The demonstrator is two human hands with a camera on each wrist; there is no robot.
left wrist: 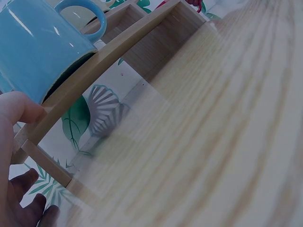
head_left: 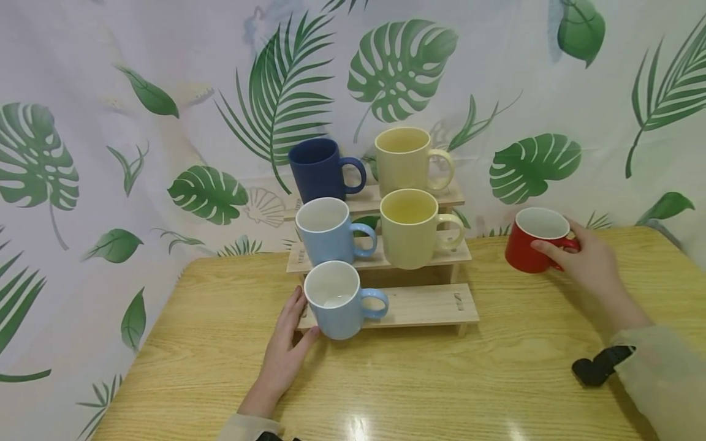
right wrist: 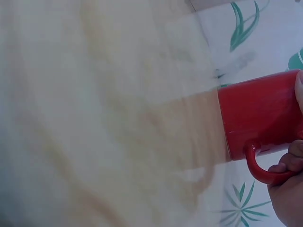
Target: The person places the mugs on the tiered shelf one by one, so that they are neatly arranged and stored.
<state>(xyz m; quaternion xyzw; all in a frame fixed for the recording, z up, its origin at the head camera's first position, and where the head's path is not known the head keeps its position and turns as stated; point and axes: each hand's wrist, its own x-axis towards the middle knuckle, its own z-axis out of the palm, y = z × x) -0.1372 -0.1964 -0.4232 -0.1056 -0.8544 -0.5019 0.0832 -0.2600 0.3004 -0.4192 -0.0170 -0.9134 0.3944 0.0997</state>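
Observation:
A red mug [head_left: 526, 250] with a white inside is in my right hand [head_left: 592, 260], at the right of the table. Its fingers hook round the handle [right wrist: 265, 176] and the thumb lies against the side. My left hand [head_left: 287, 343] rests at the left end of a wooden three-step rack [head_left: 425, 306], its fingers loosely spread. In the left wrist view the thumb [left wrist: 23, 108] touches the bottom step's edge beside a light blue mug [head_left: 337, 315]. This mug stands at the left of the bottom step, handle to the right.
On the middle step stand another light blue mug [head_left: 325, 242] and a yellow mug [head_left: 408, 239]. A dark blue mug [head_left: 317, 171] and a second yellow mug [head_left: 402, 162] occupy the top step. Behind the wooden table [head_left: 419, 392] hangs a leaf-patterned cloth [head_left: 182, 135].

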